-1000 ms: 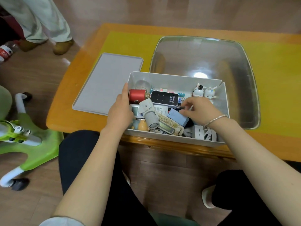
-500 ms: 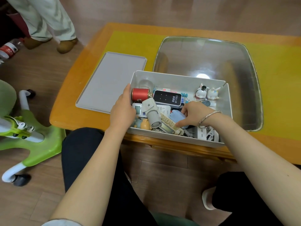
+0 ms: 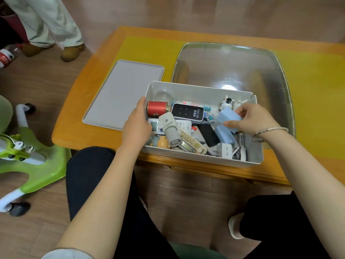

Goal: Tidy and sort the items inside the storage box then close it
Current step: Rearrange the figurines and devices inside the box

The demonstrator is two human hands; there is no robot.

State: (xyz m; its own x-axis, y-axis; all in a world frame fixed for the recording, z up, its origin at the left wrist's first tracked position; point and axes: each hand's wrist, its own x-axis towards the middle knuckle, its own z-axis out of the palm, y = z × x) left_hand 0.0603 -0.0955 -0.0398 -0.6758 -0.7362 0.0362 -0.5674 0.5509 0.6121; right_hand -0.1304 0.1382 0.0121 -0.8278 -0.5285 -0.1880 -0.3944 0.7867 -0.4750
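Dark trousers (image 3: 97, 184) are being worn over both legs. A thin silver bangle (image 3: 268, 132) is being worn on the right wrist. A pale, light-coloured sleeve edge (image 3: 67, 255) is being shown at the left upper arm. A white slipper (image 3: 234, 227) is being worn on one foot.

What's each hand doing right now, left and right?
Left hand: open, resting on the storage box left wall.
Right hand: pinching a light blue block above the box.
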